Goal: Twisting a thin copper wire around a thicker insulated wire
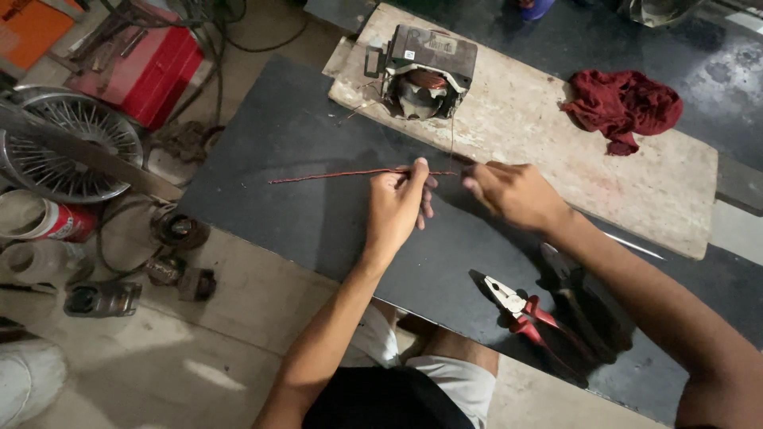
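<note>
Closest to the camera there's a pair of pliers (520,311) with red handles and steel jaws, lying on the dark matte sheet (302,206) that covers the bench, with another dark-handled tool (568,278) right beside them. Just past that, both hands meet over the sheet. The left hand (397,202) is curled up with thumb and fingers pinched on a thin reddish wire (334,175), and the right hand (513,193) is closed on the same wire's other end, fingers pressed together, though the exact pinch is hard to see. The wire looks like a skinny twisted strand, pretty much straight, running left-right across the sheet, its free end sticking out to the left of the left hand. A hair-thin strand goes from the hands up toward the motor (423,70). That sits further back on a scuffed, pale wooden board (556,143): blocky dark metal frame with coppery windings in the middle. A crumpled dark red rag (624,105) lies on the board off to the right.
</note>
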